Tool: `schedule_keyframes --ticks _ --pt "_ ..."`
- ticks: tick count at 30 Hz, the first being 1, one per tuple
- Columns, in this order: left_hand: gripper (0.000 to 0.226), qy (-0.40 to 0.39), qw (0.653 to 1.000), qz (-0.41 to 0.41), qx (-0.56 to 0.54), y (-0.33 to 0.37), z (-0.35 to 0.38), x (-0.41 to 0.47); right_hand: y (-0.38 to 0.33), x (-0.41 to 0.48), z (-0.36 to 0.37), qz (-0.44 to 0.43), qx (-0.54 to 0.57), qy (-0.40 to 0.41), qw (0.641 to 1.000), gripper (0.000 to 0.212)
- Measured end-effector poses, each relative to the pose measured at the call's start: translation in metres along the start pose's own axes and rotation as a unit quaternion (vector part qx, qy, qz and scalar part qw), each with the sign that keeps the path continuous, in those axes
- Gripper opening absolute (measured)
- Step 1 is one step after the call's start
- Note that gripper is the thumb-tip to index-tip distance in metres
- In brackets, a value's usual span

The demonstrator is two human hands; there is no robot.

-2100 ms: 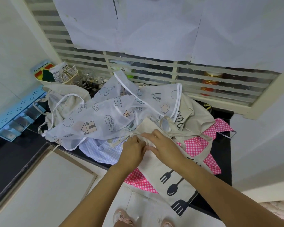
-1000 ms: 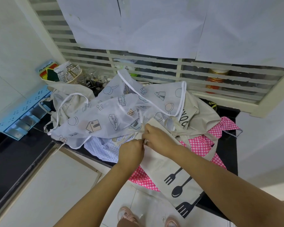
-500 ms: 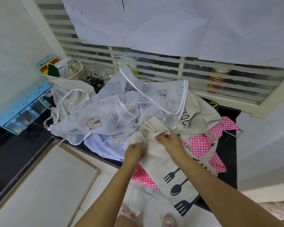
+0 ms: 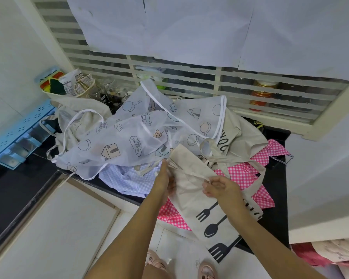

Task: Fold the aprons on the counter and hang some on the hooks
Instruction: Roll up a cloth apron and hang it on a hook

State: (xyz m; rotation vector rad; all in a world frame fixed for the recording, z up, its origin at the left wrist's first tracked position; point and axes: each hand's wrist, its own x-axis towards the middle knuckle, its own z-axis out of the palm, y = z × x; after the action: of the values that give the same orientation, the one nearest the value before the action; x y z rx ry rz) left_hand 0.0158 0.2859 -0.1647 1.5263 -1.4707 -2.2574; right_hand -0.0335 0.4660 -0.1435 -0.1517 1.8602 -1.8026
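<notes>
A heap of aprons covers the black counter (image 4: 276,214). On top in front lies a beige apron with black fork and spoon prints (image 4: 208,208), hanging over the counter's front edge. My left hand (image 4: 165,182) holds its upper left edge. My right hand (image 4: 218,187) pinches a beige strap of that apron and has it drawn out to the right. Behind lies a sheer white apron with cartoon prints (image 4: 133,141). A pink checked apron (image 4: 244,174), a pale blue checked one (image 4: 125,178) and another beige one (image 4: 242,133) lie underneath.
A blue plastic rack (image 4: 18,135) hangs at the left. Glass jars and packets (image 4: 85,87) stand in the back left corner. Behind is a slatted window with paper sheets (image 4: 169,27) taped over it. White cupboard doors (image 4: 48,228) and my feet are below.
My hands have come back toward the counter's front edge and parted; the right one has drawn the beige strap out to the right, while the left stays at the apron's left edge.
</notes>
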Motion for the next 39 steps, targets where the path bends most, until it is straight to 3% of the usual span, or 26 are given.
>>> schedule_keyframes --ticks 3,6,10,12,15,20,23,26,28,33,39 --pt "0.062 0.022 0.988 0.093 0.124 -0.011 0.009 0.002 0.025 -0.009 -0.014 0.055 -0.021 0.001 0.998 0.007" --pt "0.072 0.049 0.941 0.240 0.234 -0.029 0.018 -0.006 0.043 -0.010 -0.023 0.071 -0.069 0.001 0.995 0.004" --pt "0.096 0.109 0.883 0.324 0.323 -0.050 0.024 -0.016 0.048 -0.008 -0.024 -0.032 -0.221 -0.004 0.975 0.010" --pt "0.090 0.138 0.833 0.391 0.366 -0.057 0.024 -0.022 0.048 -0.008 -0.023 -0.097 -0.285 -0.005 0.954 0.015" --pt "0.071 0.058 0.738 0.481 0.470 -0.073 0.032 -0.030 0.046 -0.004 -0.024 -0.155 -0.355 -0.011 0.922 0.018" --pt "0.070 -0.071 0.698 0.423 0.573 -0.110 0.031 -0.027 0.044 0.001 -0.042 -0.177 -0.495 -0.110 0.844 0.029" --pt "0.074 -0.110 0.659 0.419 0.615 -0.113 0.018 -0.014 0.047 -0.006 -0.068 -0.257 -0.581 -0.232 0.737 0.060" --pt "0.077 -0.134 0.634 0.408 0.643 -0.106 0.013 -0.014 0.042 -0.015 -0.094 -0.213 -0.660 -0.355 0.627 0.093" --pt "0.085 -0.139 0.624 0.405 0.653 -0.105 0.012 -0.016 0.039 -0.014 -0.105 -0.187 -0.710 -0.374 0.566 0.105" --pt "0.109 -0.161 0.617 0.412 0.651 -0.103 0.003 -0.024 0.045 -0.013 -0.098 -0.297 -0.739 -0.329 0.506 0.091" --pt "0.126 -0.223 0.534 0.425 0.696 -0.105 -0.035 -0.024 0.056 -0.026 -0.081 -0.278 -0.755 -0.330 0.494 0.109"
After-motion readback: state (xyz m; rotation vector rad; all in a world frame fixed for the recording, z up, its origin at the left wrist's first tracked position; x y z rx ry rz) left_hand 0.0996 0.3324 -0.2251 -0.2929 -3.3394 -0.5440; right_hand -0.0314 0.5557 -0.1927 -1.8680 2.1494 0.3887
